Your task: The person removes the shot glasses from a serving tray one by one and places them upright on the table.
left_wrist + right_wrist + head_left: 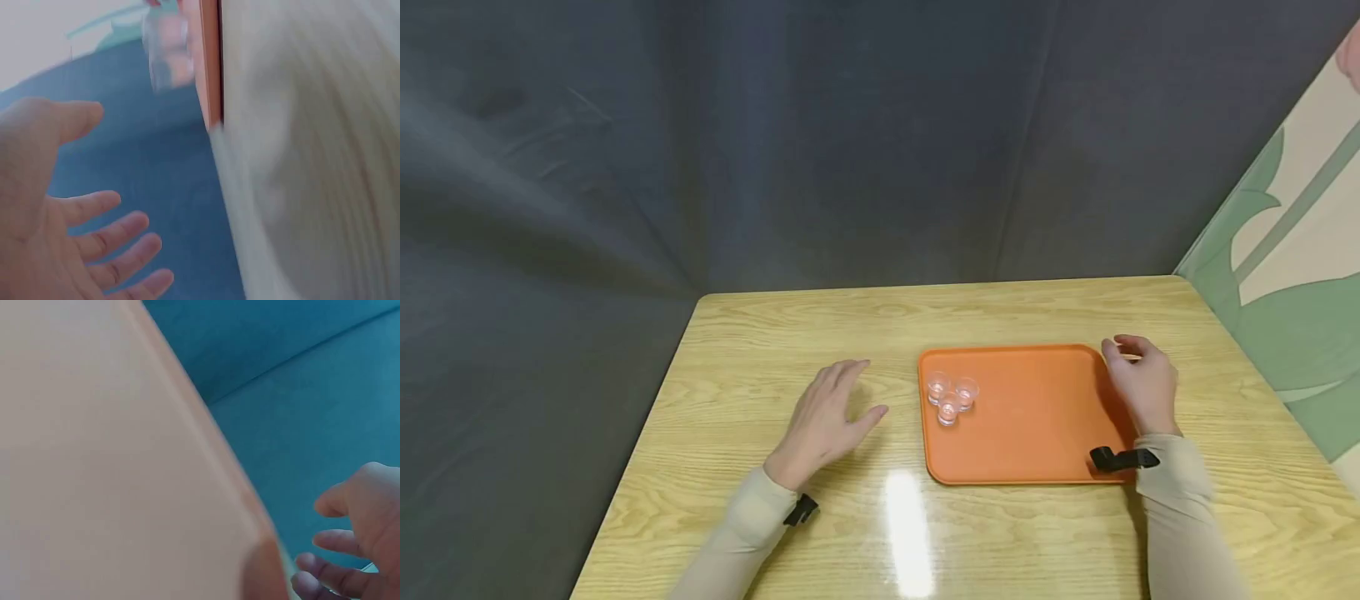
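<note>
An orange tray [1030, 417] lies flat on the wooden table. Three small clear cups [948, 406] are grouped near its left end; in the left wrist view the cups [169, 53] look blurred. To the left of the tray, my left hand [826, 421] hovers with fingers spread and thumb apart, touching nothing. My right hand [1145, 383] is over the tray's right edge, its fingers loosely bent and nothing between them. From the right wrist, that hand [369, 531] appears beside the tray's rim [212, 444], with a gap between them.
Pale wood tabletop [760, 333] surrounds the tray, with a bright light reflection in front. Behind and to the left hangs a dark curtain-like sheet [865, 142]. At the right is a panel with green leaf patterns [1300, 275]. Each wrist wears a black strap mount [1123, 459].
</note>
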A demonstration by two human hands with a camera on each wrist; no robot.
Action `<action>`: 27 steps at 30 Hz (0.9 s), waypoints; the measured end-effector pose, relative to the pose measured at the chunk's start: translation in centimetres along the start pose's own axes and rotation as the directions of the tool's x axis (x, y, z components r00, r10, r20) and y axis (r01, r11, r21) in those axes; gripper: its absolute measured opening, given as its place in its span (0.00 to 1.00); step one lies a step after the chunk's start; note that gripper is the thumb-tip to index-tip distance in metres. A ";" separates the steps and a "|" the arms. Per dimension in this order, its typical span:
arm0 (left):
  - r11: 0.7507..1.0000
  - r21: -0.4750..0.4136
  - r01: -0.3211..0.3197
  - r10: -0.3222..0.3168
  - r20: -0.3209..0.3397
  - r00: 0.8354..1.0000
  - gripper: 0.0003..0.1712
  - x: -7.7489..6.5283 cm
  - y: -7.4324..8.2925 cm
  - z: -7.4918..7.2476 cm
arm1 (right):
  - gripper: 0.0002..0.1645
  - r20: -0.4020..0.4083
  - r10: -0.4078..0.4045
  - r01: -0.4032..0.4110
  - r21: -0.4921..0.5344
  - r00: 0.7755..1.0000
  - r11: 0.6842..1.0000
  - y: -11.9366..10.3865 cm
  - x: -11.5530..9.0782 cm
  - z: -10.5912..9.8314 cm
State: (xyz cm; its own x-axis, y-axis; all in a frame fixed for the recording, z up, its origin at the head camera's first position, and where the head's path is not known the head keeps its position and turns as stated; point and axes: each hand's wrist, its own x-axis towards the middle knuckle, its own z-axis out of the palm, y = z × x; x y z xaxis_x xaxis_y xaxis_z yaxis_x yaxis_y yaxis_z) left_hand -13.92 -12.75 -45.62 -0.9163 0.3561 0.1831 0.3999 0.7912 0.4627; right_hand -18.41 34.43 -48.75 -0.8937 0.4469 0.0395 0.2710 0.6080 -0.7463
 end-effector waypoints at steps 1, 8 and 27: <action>1.000 -0.017 -0.013 0.013 0.010 1.000 0.42 0.3 0.6 0.5 | 0.35 -0.004 0.018 -0.018 -0.003 1.000 1.000 0.4 0.1 0.4; 0.993 -0.086 -0.077 0.083 0.069 0.994 0.29 1.6 3.6 3.3 | 0.30 -0.024 0.041 -0.042 -0.041 0.999 0.998 1.7 0.2 1.4; 0.986 -0.009 -0.166 0.166 0.059 0.984 0.19 4.2 6.1 7.2 | 0.26 0.004 -0.031 0.032 -0.152 1.000 0.988 1.9 0.0 1.9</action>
State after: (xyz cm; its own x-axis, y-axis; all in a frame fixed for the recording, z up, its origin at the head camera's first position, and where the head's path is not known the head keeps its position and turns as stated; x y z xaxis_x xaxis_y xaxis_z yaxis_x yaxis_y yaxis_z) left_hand -15.19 -2.83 -48.24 -0.8343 0.5112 0.2064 0.5464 0.7166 0.4335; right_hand -18.57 34.37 -51.41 -0.9030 0.4253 0.0606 0.2940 0.7147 -0.6347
